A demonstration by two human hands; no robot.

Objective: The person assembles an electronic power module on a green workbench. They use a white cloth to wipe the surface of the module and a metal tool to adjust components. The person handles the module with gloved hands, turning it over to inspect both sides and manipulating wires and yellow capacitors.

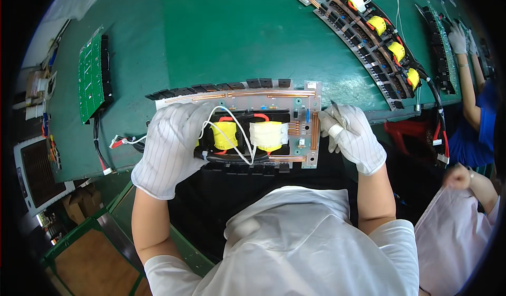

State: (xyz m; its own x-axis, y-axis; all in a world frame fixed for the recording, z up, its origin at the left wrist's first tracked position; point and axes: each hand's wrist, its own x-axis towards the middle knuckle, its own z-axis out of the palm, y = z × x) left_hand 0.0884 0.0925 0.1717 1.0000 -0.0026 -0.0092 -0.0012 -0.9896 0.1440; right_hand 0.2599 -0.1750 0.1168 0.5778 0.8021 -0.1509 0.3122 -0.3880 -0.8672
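A circuit board [311,97] lies along the near edge of the green table, with copper strips, black heat sinks and yellow-wrapped coils [224,135]. White tape [265,134] covers one coil, and a white wire [238,118] loops over the middle. My left hand [171,143], in a striped white glove, is closed over the board's left part; its fingertips are partly hidden. Beside the right end, my gloved right hand [354,135] pinches a thin, dark, pointed metal tool [336,112], whose exact kind I cannot make out.
Another board with several yellow coils [377,25] lies at the far right, its black cable [435,104] hanging over the edge. A green board [92,77] stands on the left. At the right, a co-worker's gloved hand [457,39] is by a further board [444,48].
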